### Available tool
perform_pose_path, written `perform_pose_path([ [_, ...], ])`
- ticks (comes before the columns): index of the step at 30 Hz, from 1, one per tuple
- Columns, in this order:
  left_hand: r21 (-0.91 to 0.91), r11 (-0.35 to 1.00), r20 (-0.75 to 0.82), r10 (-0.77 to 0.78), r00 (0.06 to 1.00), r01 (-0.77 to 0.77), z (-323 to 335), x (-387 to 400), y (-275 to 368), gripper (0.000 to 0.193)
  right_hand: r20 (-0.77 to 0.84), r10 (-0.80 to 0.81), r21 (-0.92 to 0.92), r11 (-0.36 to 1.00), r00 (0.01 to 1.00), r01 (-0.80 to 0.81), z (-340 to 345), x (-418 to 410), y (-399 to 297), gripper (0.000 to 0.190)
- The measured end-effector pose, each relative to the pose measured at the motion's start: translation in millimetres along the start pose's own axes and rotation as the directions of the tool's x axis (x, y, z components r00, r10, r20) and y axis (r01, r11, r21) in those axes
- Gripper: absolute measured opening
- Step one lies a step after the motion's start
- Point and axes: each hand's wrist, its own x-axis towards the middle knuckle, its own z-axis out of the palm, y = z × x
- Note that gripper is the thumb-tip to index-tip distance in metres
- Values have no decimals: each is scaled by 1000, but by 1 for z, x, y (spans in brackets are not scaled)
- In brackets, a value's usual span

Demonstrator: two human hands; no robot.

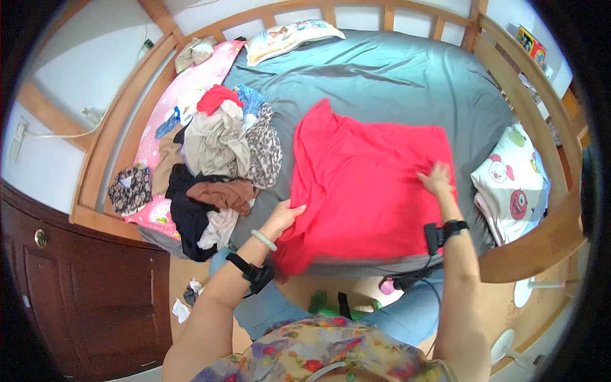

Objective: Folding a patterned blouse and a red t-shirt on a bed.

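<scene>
A large red cloth (pixel 377 181), possibly a garment, lies spread on the grey-green bed sheet (pixel 382 76) in front of me. Its far left corner sticks up to a point, and its near left part hangs in folds at the bed's edge. My left hand (pixel 285 217) grips the cloth's left edge, the thumb on top and the fingers partly hidden. Over the right side of the cloth is my right hand (pixel 437 179), slightly blurred, fingers spread and holding nothing; whether it presses on the fabric is hard to tell.
Left on the bed is a heap of crumpled clothes (pixel 217 143), partly on a pink printed cloth (pixel 157 119). Folded cartoon-print bedding (pixel 510 186) lies right; a pillow (pixel 291 38) rests at the far side. Wooden rails (pixel 520 71) border the bed. A dark cable (pixel 437 291) hangs beneath my right arm.
</scene>
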Motion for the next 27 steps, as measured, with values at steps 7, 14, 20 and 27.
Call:
perform_pose_path([
  [7, 361, 820, 111, 436, 893, -445, 54, -44, -34, 28, 74, -641, 392, 723, 764, 568, 19, -219, -164, 60],
  [14, 303, 788, 132, 523, 842, -536, 51, -69, -26, 38, 148, -595, 897, 417, 790, 146, 52, -191, -122, 37],
  [20, 611, 445, 20, 818, 575, -655, 58, -96, 54, 55, 136, -806, 974, 214, 577, 69, -69, -238, -109, 25],
  [27, 605, 383, 129, 818, 561, -698, 95, -95, 74, 26, 7, -846, 869, 270, 534, 415, -189, -289, -80, 23],
])
